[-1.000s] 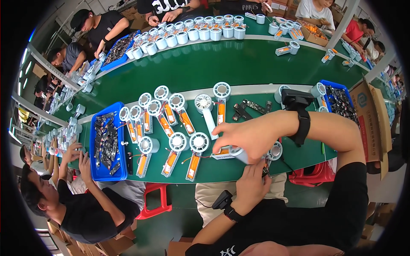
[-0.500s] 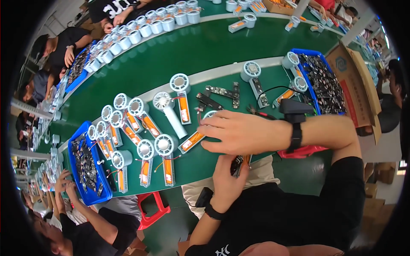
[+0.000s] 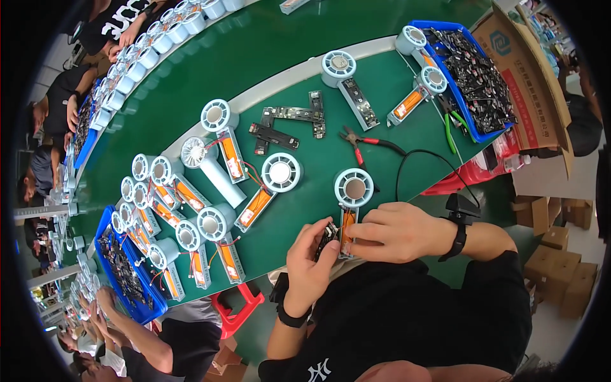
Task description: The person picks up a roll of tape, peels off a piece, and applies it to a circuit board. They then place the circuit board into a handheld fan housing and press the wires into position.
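Near the table's front edge, a pale blue handheld fan (image 3: 354, 187) lies with its round head pointing away from me and its handle open, an orange battery (image 3: 348, 224) showing inside. My right hand (image 3: 396, 233) has its fingers curled over that handle from the right. In my left hand (image 3: 308, 260), a small black circuit board (image 3: 327, 242) is pinched between thumb and fingers, just left of the handle. Another fan (image 3: 280, 172) with an exposed battery lies to the left. Beyond my hands are several loose circuit boards (image 3: 289, 114).
Red-handled pliers (image 3: 360, 145) and a black cable (image 3: 399, 172) lie behind my right hand. Blue bins of small boards stand at right (image 3: 489, 135) and left (image 3: 156, 311). Several more fans crowd the left side. Green-handled cutters (image 3: 450, 132) lie beside the right bin. Other people work along the left.
My right hand has come back from over the table to the fan handle. My left hand still holds the circuit board. The whole view has shifted, uncovering the fan heads and pliers.
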